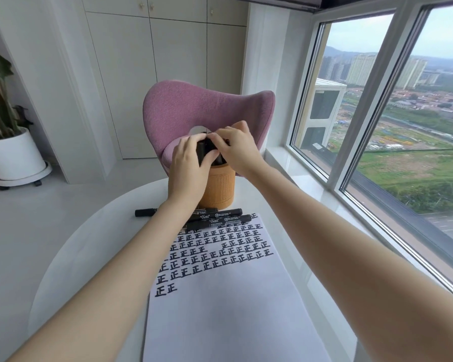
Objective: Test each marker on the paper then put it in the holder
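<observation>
Your round white table [94, 244] carries the paper [220, 309], its far half filled with black test marks. Both your forearms reach straight across it to the orange holder [220, 189] near the far edge. Your left hand [187, 163] curls round the bunch of black markers [204, 149] standing in the holder, and your right hand [237, 150] pinches their tops from the other side. Loose markers [228, 212] lie between holder and paper.

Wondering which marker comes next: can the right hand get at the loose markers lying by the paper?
Probably yes. The loose markers lie uncovered before the holder, their right ends clear of the left forearm. The right hand must first release the bunched markers it holds.
</observation>
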Motion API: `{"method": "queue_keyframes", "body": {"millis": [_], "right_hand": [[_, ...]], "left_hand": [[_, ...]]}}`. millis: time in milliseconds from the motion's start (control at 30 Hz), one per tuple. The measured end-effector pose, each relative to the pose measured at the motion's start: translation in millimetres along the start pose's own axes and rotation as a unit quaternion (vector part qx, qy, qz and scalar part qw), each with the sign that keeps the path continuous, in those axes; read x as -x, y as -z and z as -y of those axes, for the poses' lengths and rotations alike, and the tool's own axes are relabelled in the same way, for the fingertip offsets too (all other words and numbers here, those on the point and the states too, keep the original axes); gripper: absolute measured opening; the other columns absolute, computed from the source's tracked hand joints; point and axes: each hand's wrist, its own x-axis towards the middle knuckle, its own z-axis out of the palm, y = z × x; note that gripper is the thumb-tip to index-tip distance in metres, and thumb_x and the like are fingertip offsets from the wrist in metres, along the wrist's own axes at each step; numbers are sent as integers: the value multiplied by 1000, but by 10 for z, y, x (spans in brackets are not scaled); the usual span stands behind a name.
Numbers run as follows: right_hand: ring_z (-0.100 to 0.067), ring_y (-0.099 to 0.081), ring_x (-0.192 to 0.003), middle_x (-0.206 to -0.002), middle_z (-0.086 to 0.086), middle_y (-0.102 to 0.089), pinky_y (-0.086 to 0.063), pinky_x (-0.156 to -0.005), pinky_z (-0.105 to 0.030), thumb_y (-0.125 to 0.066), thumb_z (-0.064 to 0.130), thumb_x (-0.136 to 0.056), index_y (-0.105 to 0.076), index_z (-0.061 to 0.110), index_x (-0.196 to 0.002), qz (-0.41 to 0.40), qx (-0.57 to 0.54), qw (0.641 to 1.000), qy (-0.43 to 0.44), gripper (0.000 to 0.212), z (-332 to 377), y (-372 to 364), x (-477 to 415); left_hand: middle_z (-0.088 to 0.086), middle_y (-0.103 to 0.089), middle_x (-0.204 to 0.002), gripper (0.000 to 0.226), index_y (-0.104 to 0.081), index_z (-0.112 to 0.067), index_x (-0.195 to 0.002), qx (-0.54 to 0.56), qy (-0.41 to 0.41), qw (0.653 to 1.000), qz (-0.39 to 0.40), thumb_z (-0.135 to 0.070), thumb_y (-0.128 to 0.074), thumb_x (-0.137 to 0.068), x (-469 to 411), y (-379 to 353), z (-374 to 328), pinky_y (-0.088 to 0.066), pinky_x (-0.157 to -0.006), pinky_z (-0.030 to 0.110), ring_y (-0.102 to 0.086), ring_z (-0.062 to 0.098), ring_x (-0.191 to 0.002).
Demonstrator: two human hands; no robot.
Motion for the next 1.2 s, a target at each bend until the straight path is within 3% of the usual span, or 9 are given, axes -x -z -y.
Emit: {"method": "queue_keyframes", "body": {"millis": [133,233,400,533,600,667,800,933,1200], "right_hand": [[-19,-27,-105,-114,0,-42,-21,-100,-30,-39,32,-101,-61,33,-127,-12,61,998,-12,34,-43,-44,49],[-24,-31,-110,-122,-2,-43,-22,-104,-35,-39,34,-102,-54,34,-134,-7,68,998,-17,36,-44,-33,84],[-27,-33,-113,-115,-3,-47,-25,-106,-33,-46,24,-100,-64,25,-123,-76,-33,996,-38,30,-21,-3,205],[-26,-38,-109,-106,0,-46,-21,-98,-12,-49,12,-96,-67,18,-116,-126,-69,989,-38,28,5,3,509],[-19,-36,-105,-105,-1,-49,-30,-99,-20,-50,9,-95,-69,17,-111,-138,-95,985,-46,26,21,-34,703],[-14,-35,-103,-104,-1,-51,-37,-95,-28,-52,7,-94,-70,17,-105,-118,-108,985,-57,24,19,-92,898],[-19,-38,-104,-103,1,-52,-31,-87,-9,-56,5,-92,-72,15,-97,-47,-67,994,-72,19,-8,-238,1234],[-24,-40,-105,-110,-4,-57,-32,-92,-30,-60,12,-92,-71,16,-106,12,43,996,-72,18,-60,-344,1323],[-28,-36,-113,-116,-3,-55,-22,-93,-31,-62,27,-91,-61,16,-112,79,162,983,-44,24,-54,-366,1337]], "left_hand": [[7,-49,-130,39,-49,-11,-130,27,12,1000,9,-19,-56,-92,43,43,63,-42,-101,38,-50,21,-121],[8,-49,-132,43,-46,-12,-133,25,32,999,17,-17,-55,-92,78,73,93,-44,-100,38,-52,21,-119],[6,-54,-126,31,-53,-12,-124,15,56,998,2,-14,-54,-92,184,217,167,-46,-97,36,-55,19,-113],[4,-61,-115,20,-62,-12,-109,0,54,998,17,-7,-53,-91,411,403,246,-48,-94,37,-58,17,-104],[0,-62,-112,19,-65,-14,-104,-16,61,998,26,-5,-54,-90,558,486,315,-49,-92,38,-59,18,-101],[-3,-62,-109,20,-66,-17,-102,-30,70,996,39,-5,-56,-89,693,553,388,-49,-89,39,-60,21,-99],[1,-64,-106,19,-68,-14,-101,-83,65,990,91,-6,-62,-85,862,639,513,-38,-85,12,-54,22,-104],[2,-64,-107,18,-69,-15,-102,-119,65,982,130,-12,-67,-84,926,679,579,-35,-88,24,-51,23,-106],[-6,-63,-101,15,-70,-18,-97,-63,59,988,132,-10,-65,-85,1142,658,481,-38,-88,24,-54,16,-103]]}}
